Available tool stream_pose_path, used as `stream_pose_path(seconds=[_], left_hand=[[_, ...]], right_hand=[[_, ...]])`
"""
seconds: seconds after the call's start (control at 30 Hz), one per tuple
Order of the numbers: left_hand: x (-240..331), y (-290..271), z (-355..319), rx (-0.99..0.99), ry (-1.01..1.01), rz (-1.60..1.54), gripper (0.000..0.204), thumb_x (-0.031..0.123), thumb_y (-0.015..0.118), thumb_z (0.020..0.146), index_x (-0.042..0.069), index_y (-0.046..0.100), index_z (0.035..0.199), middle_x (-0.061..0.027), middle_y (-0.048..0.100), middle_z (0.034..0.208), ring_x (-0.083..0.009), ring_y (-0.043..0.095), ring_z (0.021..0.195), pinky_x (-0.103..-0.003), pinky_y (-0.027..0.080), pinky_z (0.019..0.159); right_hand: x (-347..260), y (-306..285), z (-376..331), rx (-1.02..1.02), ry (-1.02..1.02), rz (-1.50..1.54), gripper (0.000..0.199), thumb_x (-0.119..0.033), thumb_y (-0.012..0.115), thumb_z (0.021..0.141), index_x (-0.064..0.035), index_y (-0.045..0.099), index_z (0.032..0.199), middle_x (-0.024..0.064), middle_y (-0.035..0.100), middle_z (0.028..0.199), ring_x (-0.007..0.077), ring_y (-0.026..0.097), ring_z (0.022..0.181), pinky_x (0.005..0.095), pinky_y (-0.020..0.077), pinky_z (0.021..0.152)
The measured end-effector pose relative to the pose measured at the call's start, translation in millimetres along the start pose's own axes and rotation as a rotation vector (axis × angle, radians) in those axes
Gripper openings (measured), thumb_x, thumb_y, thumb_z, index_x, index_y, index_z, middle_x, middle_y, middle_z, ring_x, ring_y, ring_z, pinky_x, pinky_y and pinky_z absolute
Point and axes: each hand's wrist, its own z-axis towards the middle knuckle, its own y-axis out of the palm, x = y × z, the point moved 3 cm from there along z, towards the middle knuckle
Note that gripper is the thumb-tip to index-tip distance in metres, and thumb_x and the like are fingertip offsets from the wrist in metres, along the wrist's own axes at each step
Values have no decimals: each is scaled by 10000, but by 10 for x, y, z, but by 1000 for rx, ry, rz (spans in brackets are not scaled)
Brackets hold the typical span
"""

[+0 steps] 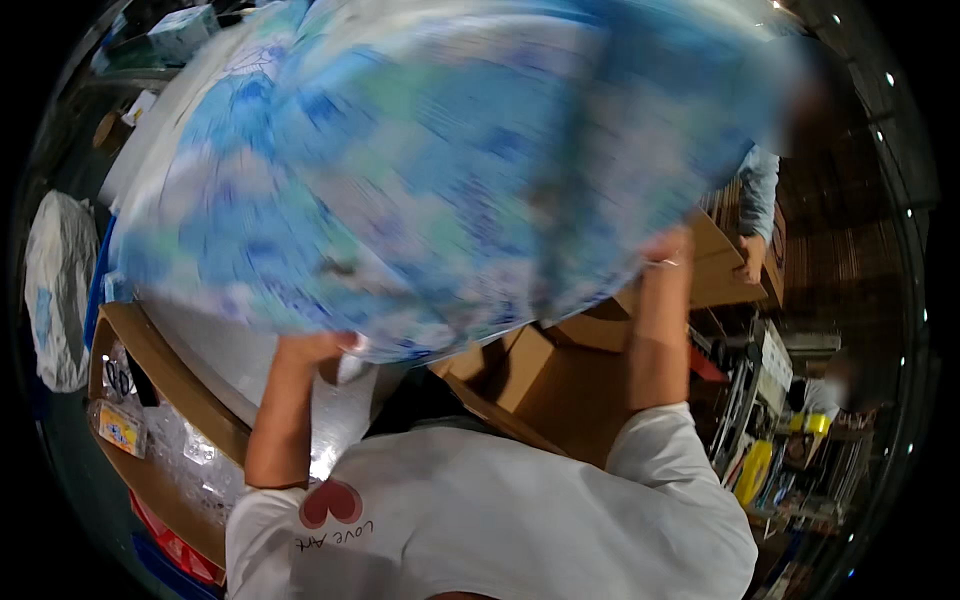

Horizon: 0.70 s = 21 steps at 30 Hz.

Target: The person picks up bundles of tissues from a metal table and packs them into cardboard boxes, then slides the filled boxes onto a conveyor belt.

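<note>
A large, bulky bundle with a blue, purple and white flowery pattern fills the upper middle of the head view, smeared by motion. Its surface looks like shiny plastic film. My left hand grips its near lower edge, the fingers partly hidden beneath it. Farther right, my right hand holds the bundle's right side, with most of its fingers out of sight. Below the bundle, between my forearms, stands an open cardboard box, its inside partly visible.
Left of me is a carton holding clear plastic packs. A white sack stands at the far left. On the right, another person's hand touches a cardboard flap. Cluttered shelves line the right side.
</note>
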Motion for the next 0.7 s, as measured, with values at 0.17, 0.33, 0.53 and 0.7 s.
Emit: stream_pose_path(seconds=[0.17,0.33,0.53,0.7], left_hand=[[678,683,-238,-859,190,9,478,497,610,738,27,542,790,-144,503,766,-287,509,737,-385,394,659],[1039,780,-64,-855,-250,-213,369,313,658,762,-1,560,928,-119,585,794,-211,568,723,-332,440,656],[642,964,-232,-468,-535,-360,269,109,625,816,-30,548,1034,-42,584,840,-97,546,783,-228,449,727],[411,1019,-487,-376,-628,-317,278,95,610,833,-20,541,1076,-22,565,874,-91,533,821,-228,447,753]], right_hand=[[-675,-89,-1804,-23,269,-533,692,-201,656,709,19,361,1295,164,443,1268,282,446,1134,375,358,951],[1348,-172,-2000,-126,548,-226,739,-140,638,684,-29,326,1344,131,399,1333,255,390,1201,379,324,987],[2676,-200,-2034,241,838,-127,699,-206,585,627,-11,412,1276,212,471,1241,330,468,1109,407,379,918],[2455,561,-2274,284,625,-1036,997,-472,681,662,-85,131,1398,308,67,1407,517,114,1267,703,208,884]])
